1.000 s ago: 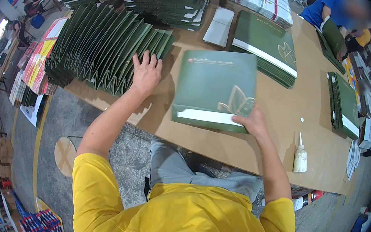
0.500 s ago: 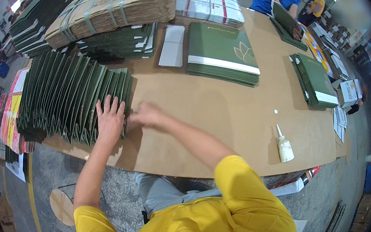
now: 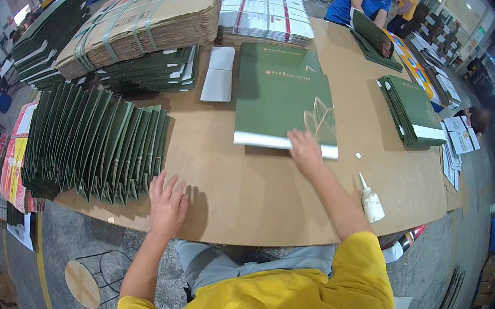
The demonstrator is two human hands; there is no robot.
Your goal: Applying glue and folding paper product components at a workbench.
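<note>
**Green folder being set on pile, edges not matched**

The green folder (image 3: pixel 284 106) lies on the tabletop's far-middle part, overlapping the pile (image 3: pixel 281 56) behind it; its near edge is offset toward the wearer, so the two are not flush. Whether it is fully rested or slightly raised cannot be told. Its white strip is covered partly by the right hand (image 3: pixel 306 150), whose fingers are laid over the near edge, right of centre; the thumb is not clearly seen, so a pinch cannot be confirmed.

The step in hand is judged to be stacking. For the next move, a push away from the wearer and squaring against the pile seem called for, then release.

Left of the folder, the left hand (image 3: pixel 168 205) is held with fingers parted, nothing gripped, just beside the near right end of the row of upright folders (image 3: pixel 97 145); contact is unclear.

Farther out, white cards (image 3: pixel 219 74) are placed left of the pile, and a squeeze bottle (image 3: pixel 371 205) is stood to the right on the brown table (image 3: pixel 241 206). Another green stack (image 3: pixel 414 112) is set near the right edge.
</note>
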